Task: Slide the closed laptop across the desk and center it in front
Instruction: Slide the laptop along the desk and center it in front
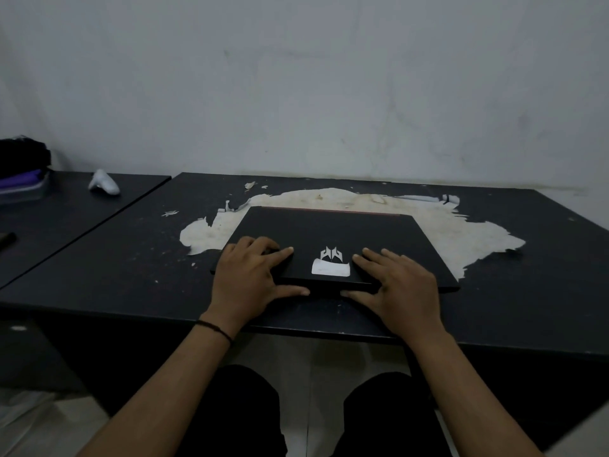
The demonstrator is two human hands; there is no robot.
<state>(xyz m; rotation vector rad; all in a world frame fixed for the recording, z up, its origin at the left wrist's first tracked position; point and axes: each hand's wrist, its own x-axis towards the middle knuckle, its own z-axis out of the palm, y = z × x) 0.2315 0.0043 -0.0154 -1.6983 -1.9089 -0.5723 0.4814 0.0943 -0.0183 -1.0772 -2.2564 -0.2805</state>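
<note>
A closed black laptop (333,232) with a white logo and a white sticker on its lid lies flat on the dark desk (131,258), near the middle of the front edge. My left hand (250,278) rests on the lid's near left part, fingers spread on top and thumb along the front edge. My right hand (398,285) lies on the near right part in the same way, thumb against the front edge. Both hands grip the laptop's front edge.
The desk's black surface has peeled off in a large pale patch (461,232) under and behind the laptop. A second dark desk (49,225) adjoins on the left, with a white controller (103,183) and a dark bundle (23,169) on it. A wall stands right behind.
</note>
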